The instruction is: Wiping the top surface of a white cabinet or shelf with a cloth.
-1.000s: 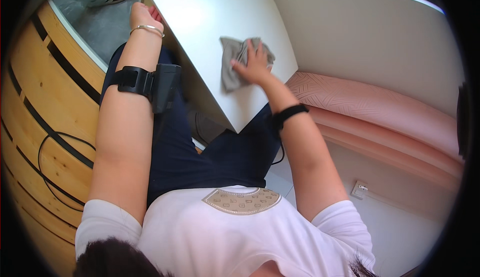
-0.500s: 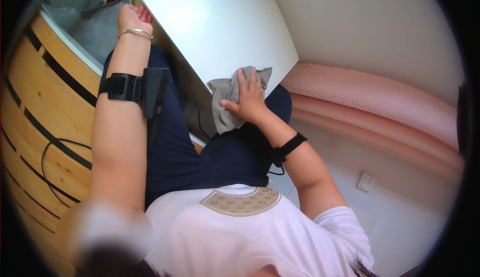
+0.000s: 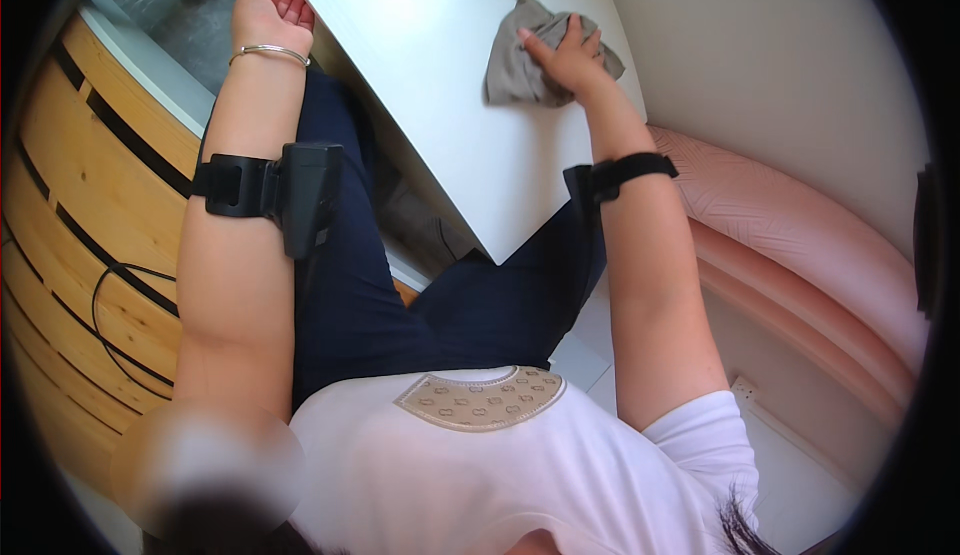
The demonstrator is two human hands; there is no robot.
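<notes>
My right hand [image 3: 575, 60] is on a crumpled grey cloth [image 3: 517, 70], thumb and fingers curved around its bunched part. The cloth lies on a white tabletop [image 3: 440, 85], toward its right edge. At the table's far left edge, my left hand [image 3: 275, 20] is turned palm up, its fingers curled in. Nothing shows inside those fingers. A thin silver bangle circles the left wrist. Black straps go round both forearms, and the left one carries a black box-shaped device [image 3: 312, 200].
A light wooden slatted piece of furniture [image 3: 110, 215] stands along my left. Clear plastic [image 3: 160, 25] lies beyond it. On the right are a bare wall [image 3: 760, 75] and a pink padded piece [image 3: 800, 215]. A wall socket [image 3: 745, 388] sits low on the right.
My right hand has moved the grey cloth away from me and to the right, from the table's near corner farther onto the top. My left hand stays at the edge, nearly unmoved.
</notes>
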